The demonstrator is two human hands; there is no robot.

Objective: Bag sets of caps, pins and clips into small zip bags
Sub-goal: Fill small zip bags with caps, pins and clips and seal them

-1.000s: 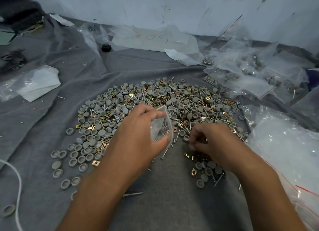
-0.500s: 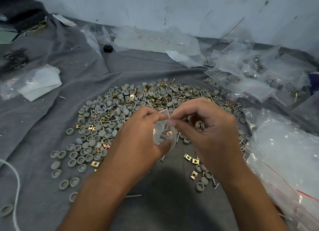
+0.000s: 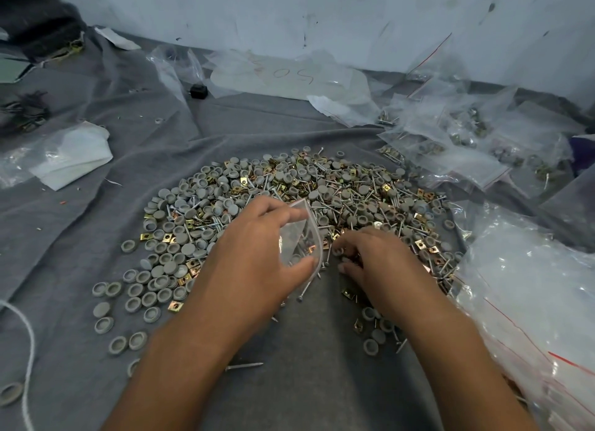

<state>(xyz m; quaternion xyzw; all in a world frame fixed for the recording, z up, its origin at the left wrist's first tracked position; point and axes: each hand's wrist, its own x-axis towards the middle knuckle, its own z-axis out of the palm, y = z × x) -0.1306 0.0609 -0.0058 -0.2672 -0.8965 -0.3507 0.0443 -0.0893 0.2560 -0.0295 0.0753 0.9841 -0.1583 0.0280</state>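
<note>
A broad pile of grey caps [image 3: 167, 266], metal pins [image 3: 325, 202] and brass clips [image 3: 175, 306] lies on the grey cloth [image 3: 322, 392]. My left hand [image 3: 254, 256] holds a small clear zip bag [image 3: 301, 237] just above the pile's near edge. Its mouth is held open toward the right, and a brass clip and some pins show inside. My right hand [image 3: 383, 263] is down on the pile just right of the bag. Its fingertips curl onto the loose parts, and whether they pinch anything is hidden.
Filled small bags [image 3: 483, 147] lie heaped at the back right. A stack of empty zip bags [image 3: 531, 285] is at my right. A plastic bag holding white sheet [image 3: 70, 153] lies at the left, a white cord [image 3: 29, 334] near the left edge, and a wall behind.
My right hand was at the bag's mouth half a second ago and has dropped back onto the pile. My left hand still holds the bag open in about the same place.
</note>
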